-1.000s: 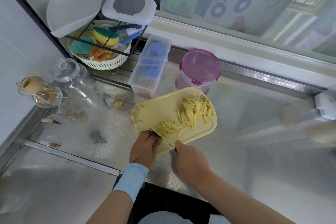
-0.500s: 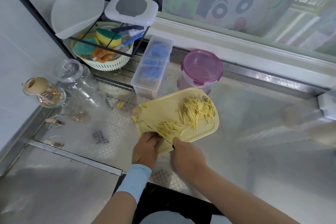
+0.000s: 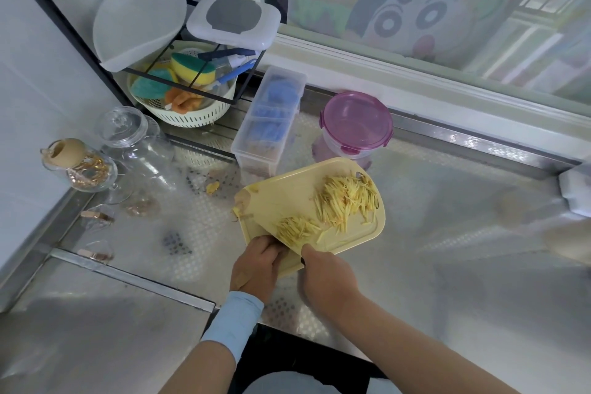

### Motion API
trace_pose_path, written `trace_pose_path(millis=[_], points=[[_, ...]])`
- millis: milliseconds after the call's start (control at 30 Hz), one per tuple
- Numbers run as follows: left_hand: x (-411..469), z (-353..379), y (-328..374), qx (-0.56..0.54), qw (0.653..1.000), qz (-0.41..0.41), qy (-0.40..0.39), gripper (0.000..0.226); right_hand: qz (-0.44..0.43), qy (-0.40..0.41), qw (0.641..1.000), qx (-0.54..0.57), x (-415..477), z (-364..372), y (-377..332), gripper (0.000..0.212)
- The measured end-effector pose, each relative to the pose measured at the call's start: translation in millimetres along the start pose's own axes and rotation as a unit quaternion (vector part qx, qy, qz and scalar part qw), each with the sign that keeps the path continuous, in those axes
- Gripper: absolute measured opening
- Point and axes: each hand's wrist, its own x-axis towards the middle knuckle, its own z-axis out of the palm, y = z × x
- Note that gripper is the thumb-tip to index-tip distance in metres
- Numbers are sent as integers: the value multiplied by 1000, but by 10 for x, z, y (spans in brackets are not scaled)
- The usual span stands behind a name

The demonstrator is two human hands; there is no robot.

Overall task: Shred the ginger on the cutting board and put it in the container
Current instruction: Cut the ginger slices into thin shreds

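A yellow cutting board (image 3: 287, 189) lies on the steel counter. A large heap of shredded ginger (image 3: 347, 198) covers its right half, and a smaller heap (image 3: 295, 227) sits by the knife blade (image 3: 271, 233). My right hand (image 3: 326, 278) grips the knife's dark handle at the board's near edge. My left hand (image 3: 256, 265) is just left of the blade, fingers curled down on the ginger being cut, which they mostly hide. A round container with a pink lid (image 3: 356, 120) stands closed behind the board.
A clear rectangular box (image 3: 268, 125) stands behind the board's left end. Glass jars (image 3: 128, 144) and a basket of sponges (image 3: 185, 96) under a black wire rack are at the left. A ginger scrap (image 3: 212, 187) lies on the counter. The window ledge runs along the back.
Both hands stay at the board's near left corner. The knife blade has shifted slightly by the small heap; the large heap has not moved.
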Motion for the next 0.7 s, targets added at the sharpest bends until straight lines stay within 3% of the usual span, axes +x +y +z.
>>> trace_pose_path(millis=[700], points=[[8,-5,-4,-1,1000,-4,14,27,-2,-17,1000,1,-9,-142,-93,13]])
